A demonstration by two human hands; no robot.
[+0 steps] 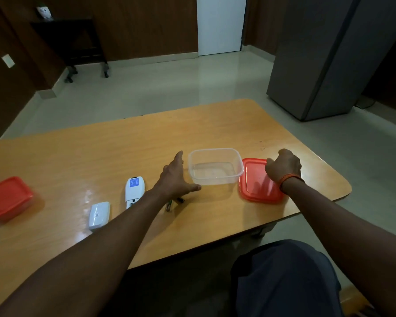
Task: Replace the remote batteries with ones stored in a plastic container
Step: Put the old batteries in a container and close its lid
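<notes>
A clear plastic container (216, 166) stands open and looks empty on the wooden table (101, 154). Its red lid (257, 186) lies flat just to its right. My right hand (283, 166) rests on the lid's far edge, fingers curled over it. My left hand (175, 177) is spread open just left of the container, not touching it. A white remote (134, 191) lies face down with its battery bay exposed. Its white battery cover (99, 215) lies to the left. Loose batteries (173, 203) lie under my left wrist, partly hidden.
A second container with a red lid (7, 196) sits shut at the table's left edge. A grey cabinet (334, 56) stands beyond the table's right corner. A dark side table (78, 44) stands by the far wall.
</notes>
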